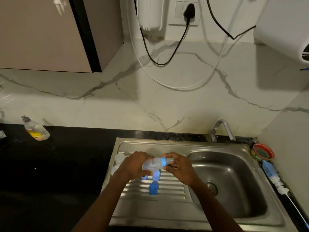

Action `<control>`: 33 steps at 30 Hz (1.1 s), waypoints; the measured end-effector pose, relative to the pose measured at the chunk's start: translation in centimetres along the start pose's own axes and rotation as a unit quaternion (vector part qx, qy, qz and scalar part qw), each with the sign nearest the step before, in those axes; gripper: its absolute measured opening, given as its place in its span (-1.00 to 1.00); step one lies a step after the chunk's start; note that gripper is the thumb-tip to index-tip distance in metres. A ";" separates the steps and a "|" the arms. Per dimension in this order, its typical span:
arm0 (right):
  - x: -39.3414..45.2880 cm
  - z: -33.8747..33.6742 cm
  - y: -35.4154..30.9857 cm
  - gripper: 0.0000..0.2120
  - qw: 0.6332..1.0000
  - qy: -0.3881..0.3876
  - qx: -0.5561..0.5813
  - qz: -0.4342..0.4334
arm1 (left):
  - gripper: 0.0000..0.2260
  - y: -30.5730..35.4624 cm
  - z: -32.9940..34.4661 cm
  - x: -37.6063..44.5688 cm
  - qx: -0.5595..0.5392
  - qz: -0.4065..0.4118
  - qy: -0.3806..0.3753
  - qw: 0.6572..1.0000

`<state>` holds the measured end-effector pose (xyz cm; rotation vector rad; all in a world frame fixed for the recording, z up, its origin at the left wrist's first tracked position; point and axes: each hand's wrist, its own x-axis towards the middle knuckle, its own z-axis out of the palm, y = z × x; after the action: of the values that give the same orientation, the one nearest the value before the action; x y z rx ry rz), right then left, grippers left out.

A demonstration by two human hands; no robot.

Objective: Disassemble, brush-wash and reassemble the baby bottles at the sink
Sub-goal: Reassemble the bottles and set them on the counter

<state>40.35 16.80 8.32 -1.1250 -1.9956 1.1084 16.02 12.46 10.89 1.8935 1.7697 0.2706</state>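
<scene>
From the head view I see both hands over the ribbed drainboard (167, 186) of the steel sink (234, 181). My left hand (133, 166) is wrapped around the clear body of a bottle (151, 165), which lies nearly level, its top pointing right. My right hand (179, 168) pinches the top end, fingers curled around the clear cap just beyond the blue ring (163, 161). Both hands are clamped on the same bottle, held above the drainboard and not touching it.

Under the bottle, on the ribs, stand blue parts: one cap (153, 188) nearest me, another blue piece (156, 175) just behind it, and a third (144, 177) partly hidden by my left hand. Pale clear pieces (119, 159) sit at the drainboard's left edge, behind my left wrist; I cannot tell what they are.

The basin lies to the right with its drain (212, 188) showing. The tap (222, 129) rises at the back rim. On the right counter edge lies a brush (275, 180) with a blue handle and white bristles, beside a red-rimmed strainer (263, 152). A soap bottle (36, 129) stands well apart on the dark counter (58, 164) at left.
</scene>
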 end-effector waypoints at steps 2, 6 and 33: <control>0.2 -0.1 0.4 -0.61 1.000 -0.019 0.024 0.004 | -0.48 0.1 -0.2 -0.1 -0.016 0.005 -0.006 1.000; 0.7 -0.2 0.3 -0.62 0.998 -0.019 0.056 0.003 | -0.51 0.2 -0.2 0.2 -0.047 0.036 -0.001 0.998; 2.0 -0.1 -1.0 -0.17 0.959 -0.045 0.094 0.264 | -0.46 0.8 0.2 2.9 0.041 0.072 0.011 0.996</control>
<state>39.09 18.33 9.45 -1.5740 -1.6450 1.6019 17.19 15.18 10.52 2.0884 1.6833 0.2762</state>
